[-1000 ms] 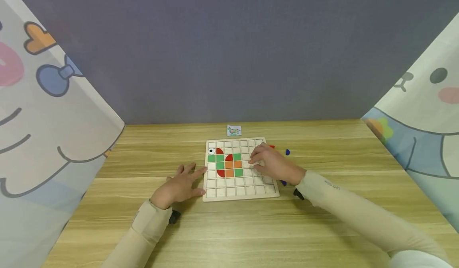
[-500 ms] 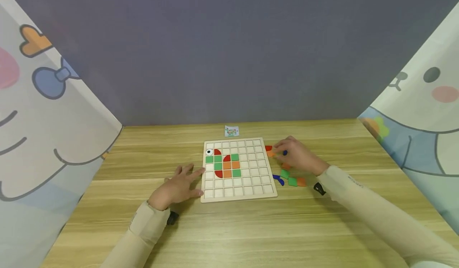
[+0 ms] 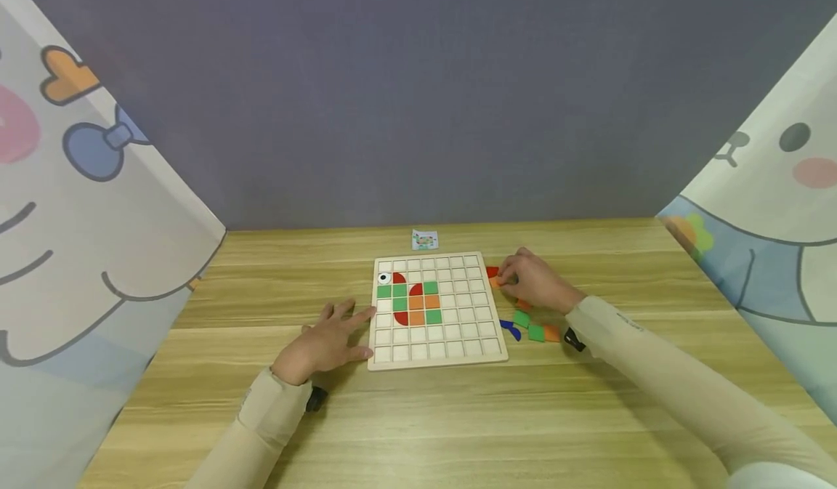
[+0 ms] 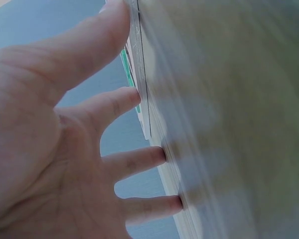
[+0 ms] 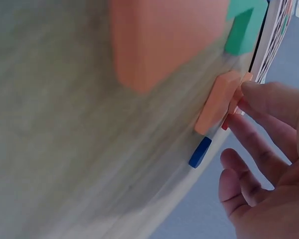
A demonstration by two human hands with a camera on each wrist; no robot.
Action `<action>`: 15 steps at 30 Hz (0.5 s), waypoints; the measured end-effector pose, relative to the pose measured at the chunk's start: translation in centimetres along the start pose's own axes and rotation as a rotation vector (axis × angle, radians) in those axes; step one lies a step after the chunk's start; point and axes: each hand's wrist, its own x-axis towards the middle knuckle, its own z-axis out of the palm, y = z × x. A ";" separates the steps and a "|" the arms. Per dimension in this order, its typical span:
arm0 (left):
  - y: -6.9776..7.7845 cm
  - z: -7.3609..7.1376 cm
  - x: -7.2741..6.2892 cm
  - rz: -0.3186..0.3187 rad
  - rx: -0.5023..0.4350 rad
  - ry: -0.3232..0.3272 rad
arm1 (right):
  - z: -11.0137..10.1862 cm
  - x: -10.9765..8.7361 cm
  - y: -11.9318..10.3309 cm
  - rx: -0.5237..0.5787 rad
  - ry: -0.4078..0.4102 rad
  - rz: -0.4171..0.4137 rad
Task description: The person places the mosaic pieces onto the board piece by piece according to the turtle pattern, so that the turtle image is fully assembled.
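Observation:
A wooden grid board (image 3: 458,364) lies flat on the table, with green, orange and red tiles (image 3: 416,302) and a white eye tile (image 3: 383,278) in its left and middle squares. At its left edge my left hand (image 3: 327,344) is spread, the thumb and index finger touching the rim; the other fingertips rest on the tabletop in the left wrist view. Just beyond the right edge, my right hand (image 3: 538,282) pinches an orange tile (image 5: 237,94) between thumb and fingers, low over the table. A red piece (image 3: 492,272) lies by these fingertips, partly hidden.
Loose pieces lie right of the board: blue curved pieces (image 3: 512,330), green tiles (image 3: 536,333) and an orange tile (image 3: 552,333). A small blue piece (image 5: 200,152) shows in the right wrist view. Behind the board lies a small picture card (image 3: 425,240).
My right hand has moved right from over the board to the loose pieces and now pinches an orange tile. My left hand stays at the board's left edge.

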 end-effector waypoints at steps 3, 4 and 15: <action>0.0 0.0 0.1 0.003 -0.002 0.000 | 0.0 -0.2 0.0 -0.003 0.005 0.008; 0.0 0.0 0.1 0.003 -0.001 -0.001 | 0.0 -0.2 -0.1 0.001 0.001 0.014; 0.0 0.0 0.0 -0.004 -0.001 -0.004 | 0.1 -0.5 -0.6 0.006 0.097 -0.032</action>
